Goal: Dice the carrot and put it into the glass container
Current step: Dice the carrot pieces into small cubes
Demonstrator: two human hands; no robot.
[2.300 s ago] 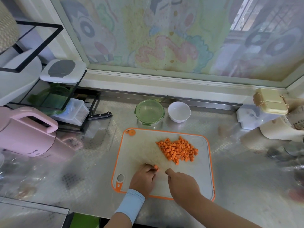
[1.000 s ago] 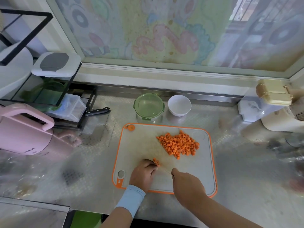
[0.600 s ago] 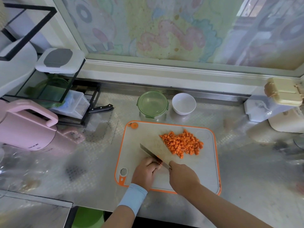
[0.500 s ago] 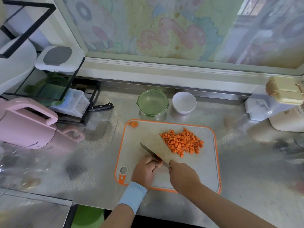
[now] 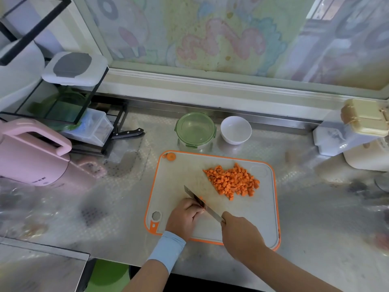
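Note:
A pile of diced carrot point(image 5: 232, 181) lies on the right half of the orange-rimmed cutting board point(image 5: 179, 171). My left hand point(image 5: 185, 216) rests on the board's near side, its curled fingers holding down a small carrot piece point(image 5: 201, 198) that is mostly hidden. My right hand point(image 5: 240, 234) grips the handle of a knife point(image 5: 202, 202). Its blade runs up and to the left, right against my left fingertips. The round green glass container point(image 5: 195, 129) stands behind the board with its lid on.
A white bowl point(image 5: 235, 130) sits right of the container. A carrot end slice point(image 5: 171, 156) lies in the board's far left corner. A pink kettle point(image 5: 31, 152), a black rack point(image 5: 63, 95) and a second knife point(image 5: 128, 133) are at the left. White and cream boxes point(image 5: 362, 131) stand at the right.
The knife blade has come into view, lifted and laid against my left fingertips. Both hands stay over the board's near side. The diced pile has not moved.

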